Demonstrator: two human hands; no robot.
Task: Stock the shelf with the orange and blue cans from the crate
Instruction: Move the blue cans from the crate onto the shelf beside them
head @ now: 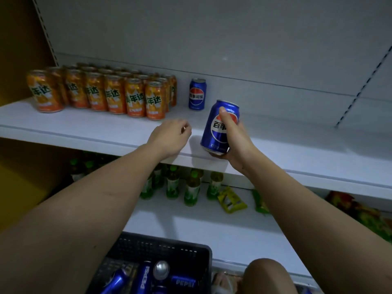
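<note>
One blue can (219, 127) gripped tilted in the right hand (234, 137), centre frame, over the shelf (84, 126) front edge. Best stood upright just beside the lone blue can (197, 94) behind, label forward. Left hand (171, 136) loosely curled, holding nothing. More blue cans in the crate (197, 251), bottom of frame.

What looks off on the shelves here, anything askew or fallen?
On the lower shelf, a yellow packet and a green packet lie flat and skewed beside the upright green bottles. The blue can in the right hand tilts, but it is held. The orange cans stand in tidy rows.
</note>
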